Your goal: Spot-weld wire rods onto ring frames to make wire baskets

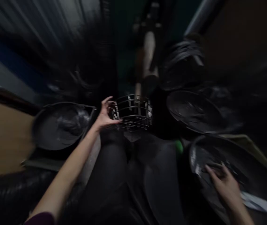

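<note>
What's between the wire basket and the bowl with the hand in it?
In the head view, a small green thing lies between wire basket and bowl; too blurred to name.

It is dark and blurry here. A wire basket (133, 112) stands in the middle of the frame. The left hand (105, 115) is right at its left edge, so that side is blocked. The left pan (58, 128), big and dark, fills the middle left, just beside the arm. At the middle right sits the upper right pan (194, 112). Close under it is the lower right pan (195, 159), where the right hand (221, 182) lies flat. A small green thing (178, 146) sits between the pans. The most open room is the lower middle, between both arms.
</note>
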The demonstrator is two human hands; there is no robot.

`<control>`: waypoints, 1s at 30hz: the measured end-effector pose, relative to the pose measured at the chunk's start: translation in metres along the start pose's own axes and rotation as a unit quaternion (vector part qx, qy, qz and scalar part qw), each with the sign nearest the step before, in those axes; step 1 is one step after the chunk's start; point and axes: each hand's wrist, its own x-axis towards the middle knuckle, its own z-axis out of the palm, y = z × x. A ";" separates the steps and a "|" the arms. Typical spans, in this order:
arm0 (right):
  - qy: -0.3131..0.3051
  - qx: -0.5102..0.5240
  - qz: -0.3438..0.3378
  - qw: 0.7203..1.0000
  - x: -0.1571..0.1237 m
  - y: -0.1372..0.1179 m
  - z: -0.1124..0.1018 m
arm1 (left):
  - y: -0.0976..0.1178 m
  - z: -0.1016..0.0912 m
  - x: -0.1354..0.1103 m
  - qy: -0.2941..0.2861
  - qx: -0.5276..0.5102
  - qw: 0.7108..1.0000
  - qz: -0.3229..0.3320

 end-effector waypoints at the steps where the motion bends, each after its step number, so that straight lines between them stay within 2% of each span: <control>1: -0.033 0.058 -0.021 0.998 -0.005 -0.028 0.002 | 0.009 0.001 -0.002 -0.010 0.026 0.999 0.020; 3: -0.151 0.123 -0.077 0.978 -0.020 -0.092 0.009 | 0.027 0.005 -0.004 -0.043 0.081 0.995 0.049; 4: -0.225 0.134 -0.108 0.959 -0.027 -0.124 0.015 | 0.036 0.008 -0.005 -0.065 0.109 0.990 0.060; 6: -0.332 0.143 -0.173 0.916 -0.035 -0.179 0.032 | 0.051 0.013 -0.008 -0.112 0.165 0.977 0.073; 7: -0.354 0.141 -0.203 0.902 -0.034 -0.199 0.043 | 0.056 0.016 -0.009 -0.131 0.186 0.971 0.078; 9: -0.323 0.107 -0.277 0.899 -0.029 -0.224 0.063 | 0.062 0.019 -0.009 -0.155 0.214 0.961 0.085; 11: -0.229 0.028 -0.373 0.899 -0.027 -0.232 0.079 | 0.063 0.020 -0.009 -0.163 0.226 0.956 0.090; 12: -0.181 -0.024 -0.423 0.888 -0.027 -0.232 0.084 | 0.062 0.020 -0.009 -0.162 0.228 0.956 0.090; 14: -0.110 -0.127 -0.507 0.846 -0.031 -0.229 0.092 | 0.060 0.020 -0.008 -0.154 0.225 0.958 0.085; 16: -0.063 -0.196 -0.561 0.801 -0.033 -0.226 0.096 | 0.057 0.019 -0.006 -0.145 0.216 0.963 0.078; 19: -0.005 -0.223 -0.611 0.760 -0.029 -0.225 0.097 | 0.055 0.021 0.000 -0.135 0.198 0.968 0.072; 22: 0.024 -0.227 -0.635 0.738 -0.018 -0.229 0.097 | 0.052 0.023 0.006 -0.133 0.181 0.972 0.067; 25: 0.026 -0.235 -0.648 0.724 -0.012 -0.232 0.095 | 0.050 0.024 0.009 -0.138 0.172 0.974 0.056; 30: 0.022 -0.224 -0.653 0.724 -0.014 -0.235 0.091 | 0.050 0.022 0.009 -0.144 0.152 0.977 0.046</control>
